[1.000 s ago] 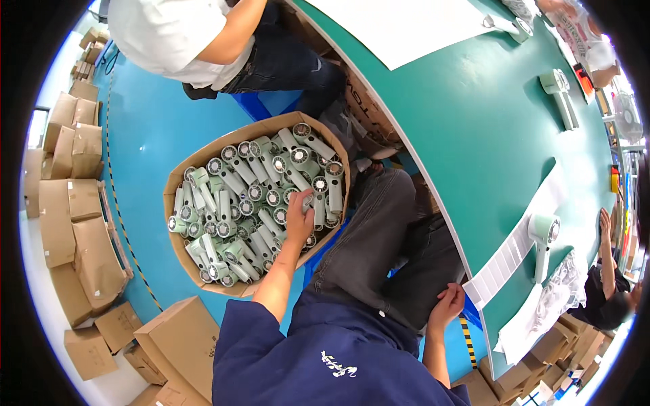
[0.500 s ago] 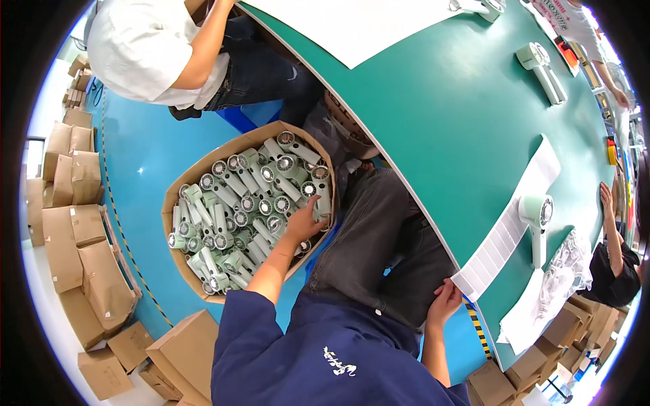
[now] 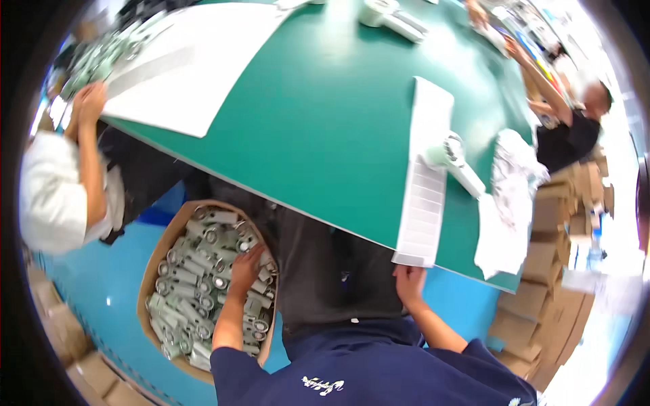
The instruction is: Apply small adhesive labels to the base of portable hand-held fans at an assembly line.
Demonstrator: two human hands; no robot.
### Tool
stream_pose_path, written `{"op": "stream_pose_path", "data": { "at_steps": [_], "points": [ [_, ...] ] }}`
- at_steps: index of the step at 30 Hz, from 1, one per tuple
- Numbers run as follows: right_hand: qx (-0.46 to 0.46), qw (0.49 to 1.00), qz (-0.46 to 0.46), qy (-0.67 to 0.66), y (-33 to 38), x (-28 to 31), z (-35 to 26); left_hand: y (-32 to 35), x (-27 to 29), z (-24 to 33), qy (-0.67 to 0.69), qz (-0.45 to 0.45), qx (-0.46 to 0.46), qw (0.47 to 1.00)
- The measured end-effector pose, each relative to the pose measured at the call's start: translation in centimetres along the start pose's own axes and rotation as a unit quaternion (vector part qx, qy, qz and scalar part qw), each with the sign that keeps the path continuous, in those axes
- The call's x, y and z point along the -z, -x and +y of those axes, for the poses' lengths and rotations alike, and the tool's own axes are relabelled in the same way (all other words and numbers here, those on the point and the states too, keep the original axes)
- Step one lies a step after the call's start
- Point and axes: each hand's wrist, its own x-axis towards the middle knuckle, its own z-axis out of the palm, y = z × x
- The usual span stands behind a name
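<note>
My left hand (image 3: 246,268) is down in a cardboard box (image 3: 144,285) on the floor, its fingers bent round one of the pale green handheld fans (image 3: 194,275) heaped inside. Motion blur softens the fingertips. At the table edge, my right hand (image 3: 409,284) pinches the near end of a long white strip of labels (image 3: 420,206), its fingers partly hidden beneath it. Another pale green handheld fan (image 3: 463,173) lies on the table, its head overlapping the strip's right edge.
The green table (image 3: 318,149) bears a large white sheet (image 3: 203,74), a further fan (image 3: 393,19) and crumpled white wrapping (image 3: 511,183). A person in white (image 3: 57,193) sits at left; one in black (image 3: 572,139) works at right. Cartons (image 3: 535,298) stand behind.
My view has swung to the right, so the table fills more of it and the box appears lower. My left hand stays in the box, fingers drawn closer together; my right stays at the strip.
</note>
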Motion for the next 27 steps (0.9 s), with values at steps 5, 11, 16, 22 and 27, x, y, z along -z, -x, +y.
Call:
{"op": "stream_pose_path", "data": {
  "at_steps": [5, 11, 16, 22, 27],
  "points": [
    [0.002, 1.000, -0.014, -0.026, 1.0, 0.4, -2.3, 1.5, 2.4, -1.5, 0.122, 0.258, 0.170, 0.943],
    [0.327, 0.941, -0.085, -0.039, 4.2, 7.7, -8.4, 4.0, 13.4, 12.1, 0.320, 0.385, 0.166, 0.850],
    [0.271, 0.947, 0.054, 0.167, -0.8, 9.9, -11.1, -0.2, 17.6, 28.4, 0.316, 0.287, -0.070, 0.901],
    [0.347, 0.919, 0.030, 0.184, -3.1, 9.6, -11.5, -4.1, 14.2, 38.1, 0.354, 0.061, -0.222, 0.906],
    [0.377, 0.906, 0.029, 0.193, -3.5, 9.1, -10.1, -4.1, 10.9, 40.2, 0.414, 0.013, -0.175, 0.893]
  ]
}}
